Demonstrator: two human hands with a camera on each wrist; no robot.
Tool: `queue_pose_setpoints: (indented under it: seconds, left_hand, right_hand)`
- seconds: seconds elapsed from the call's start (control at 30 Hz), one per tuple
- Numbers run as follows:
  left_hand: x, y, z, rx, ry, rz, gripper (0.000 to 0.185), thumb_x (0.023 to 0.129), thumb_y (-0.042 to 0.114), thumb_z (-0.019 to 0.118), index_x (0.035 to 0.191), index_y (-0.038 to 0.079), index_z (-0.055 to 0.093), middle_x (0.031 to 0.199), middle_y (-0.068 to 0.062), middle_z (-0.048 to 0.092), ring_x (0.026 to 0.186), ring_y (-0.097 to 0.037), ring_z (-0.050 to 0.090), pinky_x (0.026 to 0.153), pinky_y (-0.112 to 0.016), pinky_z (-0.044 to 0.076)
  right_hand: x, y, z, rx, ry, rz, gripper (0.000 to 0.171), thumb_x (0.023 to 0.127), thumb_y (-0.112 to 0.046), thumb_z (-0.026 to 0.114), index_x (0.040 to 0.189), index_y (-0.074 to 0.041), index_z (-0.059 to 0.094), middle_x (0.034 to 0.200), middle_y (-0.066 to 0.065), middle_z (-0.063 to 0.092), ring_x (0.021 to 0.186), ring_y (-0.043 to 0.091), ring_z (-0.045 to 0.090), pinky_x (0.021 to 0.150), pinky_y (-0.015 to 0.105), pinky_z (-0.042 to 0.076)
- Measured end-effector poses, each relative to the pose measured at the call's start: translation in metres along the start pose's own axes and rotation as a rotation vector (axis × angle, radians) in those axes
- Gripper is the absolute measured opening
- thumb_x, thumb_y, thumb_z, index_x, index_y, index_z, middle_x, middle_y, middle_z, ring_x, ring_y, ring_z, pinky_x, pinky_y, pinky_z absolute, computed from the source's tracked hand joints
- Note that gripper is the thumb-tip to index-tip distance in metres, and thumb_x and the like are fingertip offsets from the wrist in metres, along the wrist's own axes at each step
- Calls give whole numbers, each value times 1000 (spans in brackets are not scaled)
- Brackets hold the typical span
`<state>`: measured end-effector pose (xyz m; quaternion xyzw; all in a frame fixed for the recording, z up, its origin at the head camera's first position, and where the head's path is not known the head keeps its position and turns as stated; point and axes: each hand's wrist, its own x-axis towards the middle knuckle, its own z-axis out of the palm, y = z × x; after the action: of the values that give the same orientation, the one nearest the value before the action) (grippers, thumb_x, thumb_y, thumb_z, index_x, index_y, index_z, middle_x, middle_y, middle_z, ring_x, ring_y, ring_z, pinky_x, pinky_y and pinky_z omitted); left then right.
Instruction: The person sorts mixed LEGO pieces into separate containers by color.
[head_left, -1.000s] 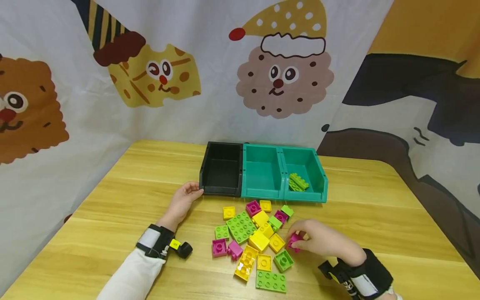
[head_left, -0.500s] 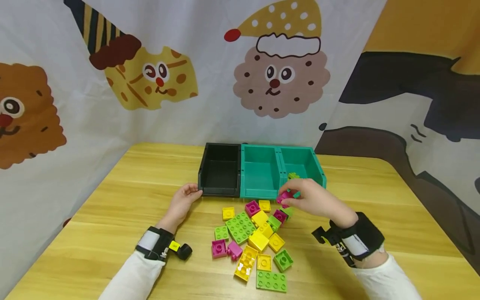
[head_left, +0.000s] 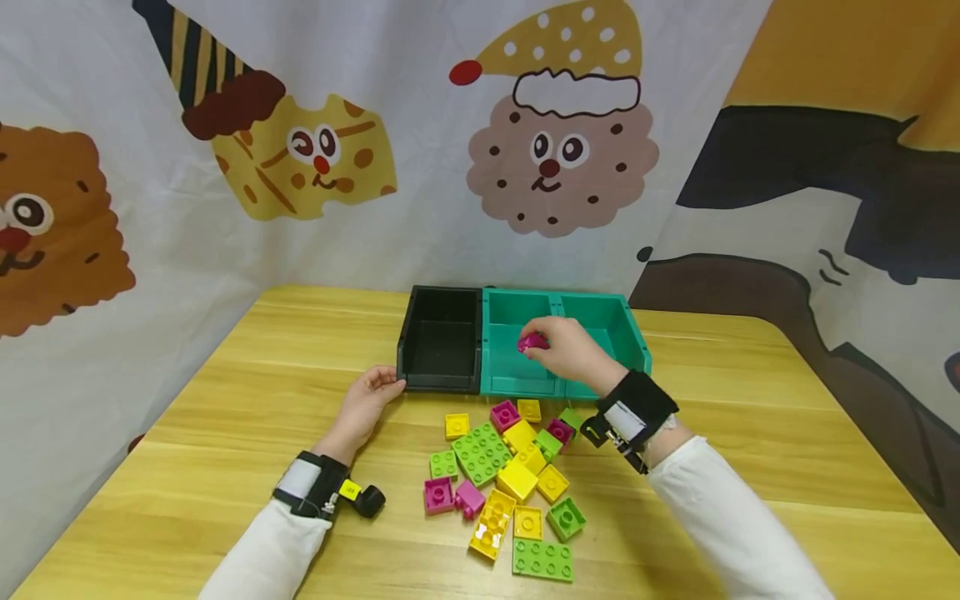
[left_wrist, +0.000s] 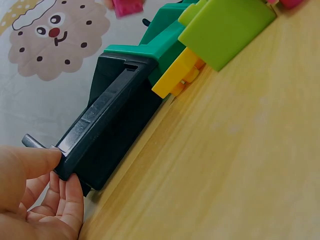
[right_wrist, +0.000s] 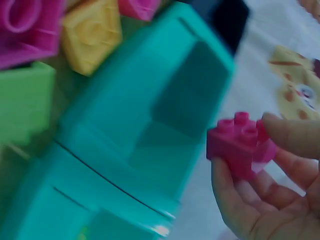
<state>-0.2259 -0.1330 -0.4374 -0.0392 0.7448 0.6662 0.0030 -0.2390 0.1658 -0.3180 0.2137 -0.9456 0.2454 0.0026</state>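
Carrying pink brick [head_left: 532, 342] from pile [head_left: 510, 475] over teal bin [head_left: 517, 379].

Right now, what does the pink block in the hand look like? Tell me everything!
The pink block is a small, chunky magenta brick that looks like smooth plastic, with round studs on top. The right hand pinches it between thumb and fingertips, so it touches nothing else. It is held tilted in the air above the middle teal bin, which looks empty. In the wrist view it is a little blurry, so finer marks cannot be made out.
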Motion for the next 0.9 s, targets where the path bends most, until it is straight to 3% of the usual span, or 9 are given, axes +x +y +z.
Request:
queue_pose_setpoints:
  seconds: [0.27, 0.47, 0.6, 0.9]
  left_hand:
    - [0, 1, 1, -2, -3, -1, 23, 92, 5, 59, 111, -5, 53, 96, -2, 54, 90, -10, 49, 75, -15, 43]
    - [0, -1, 0, -18, 3, -1, 22, 92, 5, 59, 111, -5, 53, 95, -1, 55, 90, -10, 49, 75, -16, 43]
    - [-1, 0, 0, -14, 4, -9, 23, 92, 6, 59, 112, -4, 53, 97, -3, 54, 91, -10, 48, 75, -16, 43]
    - [0, 1, 0, -25, 1, -8, 22, 92, 4, 58, 111, -5, 53, 95, -2, 54, 89, -10, 49, 75, -16, 44]
  right_hand:
    - [15, 3, 24, -108, -27, 10, 22, 91, -10, 62, 110, 0, 67, 101, 14, 69, 76, 21, 58, 70, 31, 53]
    - [26, 1, 34, -179, -89, 65, 26, 91, -8, 61, 115, -1, 66, 110, 16, 67, 95, 28, 63, 86, 38, 53]
    - [31, 5, 40, -197, -141, 120, 26, 91, -6, 59, 116, -1, 65, 114, 17, 66, 99, 30, 61, 90, 40, 51]
    - [31, 11, 49, -284, -200, 63, 25, 93, -2, 52, 114, 1, 66, 113, 18, 66, 94, 27, 63, 88, 40, 52]
